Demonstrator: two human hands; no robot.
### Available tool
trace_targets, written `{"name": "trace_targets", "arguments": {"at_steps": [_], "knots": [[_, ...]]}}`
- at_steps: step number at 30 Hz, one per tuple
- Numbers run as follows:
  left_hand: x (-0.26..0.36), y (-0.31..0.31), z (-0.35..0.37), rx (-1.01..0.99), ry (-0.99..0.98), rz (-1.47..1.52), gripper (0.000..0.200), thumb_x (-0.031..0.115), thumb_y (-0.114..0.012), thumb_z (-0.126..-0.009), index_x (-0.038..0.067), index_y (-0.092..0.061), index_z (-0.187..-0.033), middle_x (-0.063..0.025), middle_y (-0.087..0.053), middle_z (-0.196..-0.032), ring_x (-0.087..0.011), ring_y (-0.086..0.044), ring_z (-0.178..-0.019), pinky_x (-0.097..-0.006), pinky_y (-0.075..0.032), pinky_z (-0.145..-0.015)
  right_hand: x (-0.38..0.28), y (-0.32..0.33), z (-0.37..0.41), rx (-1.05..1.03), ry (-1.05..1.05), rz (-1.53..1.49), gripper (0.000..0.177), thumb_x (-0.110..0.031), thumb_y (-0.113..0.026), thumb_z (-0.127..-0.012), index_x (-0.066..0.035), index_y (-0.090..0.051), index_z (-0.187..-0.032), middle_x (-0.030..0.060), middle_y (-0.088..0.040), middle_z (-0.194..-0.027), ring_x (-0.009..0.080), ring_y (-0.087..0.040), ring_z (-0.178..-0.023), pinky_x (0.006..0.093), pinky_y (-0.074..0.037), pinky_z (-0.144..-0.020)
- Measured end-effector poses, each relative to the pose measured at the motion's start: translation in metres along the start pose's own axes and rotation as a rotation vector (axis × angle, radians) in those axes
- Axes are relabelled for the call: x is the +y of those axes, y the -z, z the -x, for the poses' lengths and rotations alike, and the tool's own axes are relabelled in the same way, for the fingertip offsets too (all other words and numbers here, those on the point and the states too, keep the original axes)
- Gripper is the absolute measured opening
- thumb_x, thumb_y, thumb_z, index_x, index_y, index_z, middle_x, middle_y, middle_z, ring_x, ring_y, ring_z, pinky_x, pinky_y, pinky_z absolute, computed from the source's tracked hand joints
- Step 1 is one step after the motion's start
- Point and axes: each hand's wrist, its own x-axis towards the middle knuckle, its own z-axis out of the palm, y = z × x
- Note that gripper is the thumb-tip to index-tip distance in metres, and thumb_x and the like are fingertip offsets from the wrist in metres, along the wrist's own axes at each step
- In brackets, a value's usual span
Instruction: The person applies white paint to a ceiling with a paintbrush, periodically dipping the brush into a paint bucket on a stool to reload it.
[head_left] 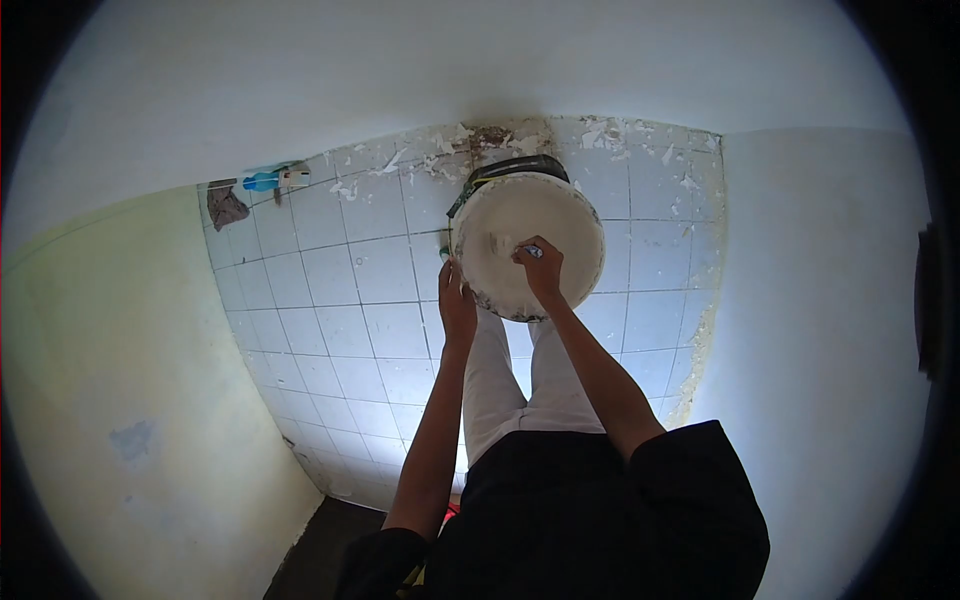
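Observation:
A round, pale bucket [478, 212] stands in front of me, seen from above, with a whitish mass inside and a stained rim. My right hand [541, 268] reaches over its middle, fingers closed round the blue-and-white handle of a small tool [534, 252]. The tool's working end points left at a smeared patch in the mass; I cannot tell its kind. My left hand [457, 308] grips the bucket's left side at the rim, its fingers partly hidden. Close to those fingertips is a small green object [445, 251].
A black item [520, 166] sits behind the bucket on the tiled floor [330, 275]. Paint flakes and debris [605, 133] lie along the far wall. At the back left are a dark cloth [226, 205] and a blue object [261, 181]. Walls rise on both sides.

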Motion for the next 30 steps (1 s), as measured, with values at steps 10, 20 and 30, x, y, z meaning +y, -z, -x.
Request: {"name": "trace_targets", "arguments": {"at_steps": [10,20,30], "knots": [[0.004,0.004,0.0,-0.012,-0.019,-0.12,0.057,-0.003,-0.054,-0.087,0.0,-0.042,-0.143,-0.0197,-0.043,-0.144,-0.0377,-0.048,-0.128,-0.0417,-0.047,-0.101,-0.007,0.005,0.003,-0.072,0.136,0.307,0.017,-0.003,-0.076,-0.072,0.0,-0.066,-0.085,0.0093,-0.07,-0.08,0.0179,-0.068,-0.076,0.0296,-0.053,-0.071],[0.0,0.008,0.001,-0.132,0.024,-0.227,0.061,0.004,-0.056,-0.089,0.003,-0.036,-0.147,-0.0144,-0.04,-0.149,-0.0302,-0.044,-0.134,-0.0471,-0.042,-0.098,-0.024,0.009,0.011,-0.106,0.139,0.151,0.014,-0.004,-0.071,-0.083,0.002,-0.059,-0.079,0.0131,-0.068,-0.076,0.0191,-0.071,-0.069,0.0286,-0.055,-0.063],[-0.001,0.011,-0.003,-0.164,-0.01,-0.27,0.057,0.004,-0.053,-0.09,-0.001,-0.038,-0.144,-0.0164,-0.042,-0.148,-0.0305,-0.046,-0.133,-0.0477,-0.045,-0.096,0.011,-0.02,0.011,0.061,-0.064,-0.194,0.015,-0.002,-0.064,-0.087,0.004,-0.056,-0.076,0.0137,-0.067,-0.072,0.021,-0.071,-0.066,0.0295,-0.058,-0.057]]}}
